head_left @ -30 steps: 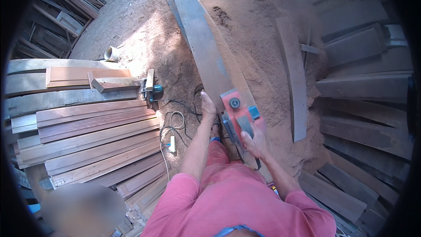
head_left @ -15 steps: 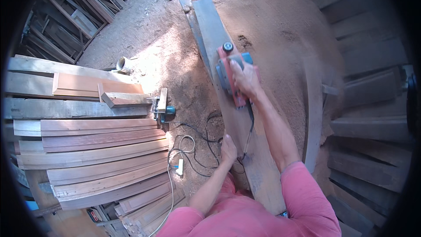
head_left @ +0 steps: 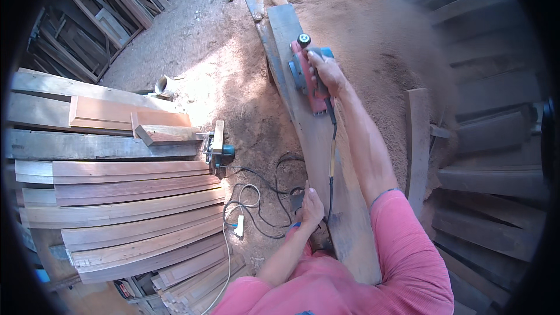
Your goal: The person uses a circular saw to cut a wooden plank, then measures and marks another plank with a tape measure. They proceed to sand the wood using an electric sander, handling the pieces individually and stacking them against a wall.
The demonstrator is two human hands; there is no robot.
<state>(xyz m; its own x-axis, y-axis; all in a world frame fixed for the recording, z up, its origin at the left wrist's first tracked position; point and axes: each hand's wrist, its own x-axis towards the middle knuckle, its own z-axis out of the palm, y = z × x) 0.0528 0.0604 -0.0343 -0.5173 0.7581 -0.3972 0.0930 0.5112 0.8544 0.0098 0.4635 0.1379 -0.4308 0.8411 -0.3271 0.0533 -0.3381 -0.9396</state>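
My right hand (head_left: 328, 74) is wrapped round the rear handle of a red and blue-grey electric planer (head_left: 303, 73) with a black front knob. The planer sits on the far part of a long wooden board (head_left: 318, 146), which stretches away from me. From the planer's back a black cord (head_left: 332, 166) runs along the board toward me. My left hand (head_left: 311, 209) is at the board's near left edge, fingers stretched out and holding nothing that I can see. Whether it presses on the board is unclear.
Planed planks (head_left: 140, 219) lie in rows at left, beside another power tool (head_left: 219, 151). Cords and a white connector (head_left: 240, 226) lie on the ground. Sawdust (head_left: 361, 29) is heaped beyond the board, with dust in the air. Stacked timber (head_left: 490, 163) stands at right.
The planer and my right hand have moved a little farther away along the board, and the cord has straightened. My left hand has shifted slightly right and nearer to me.
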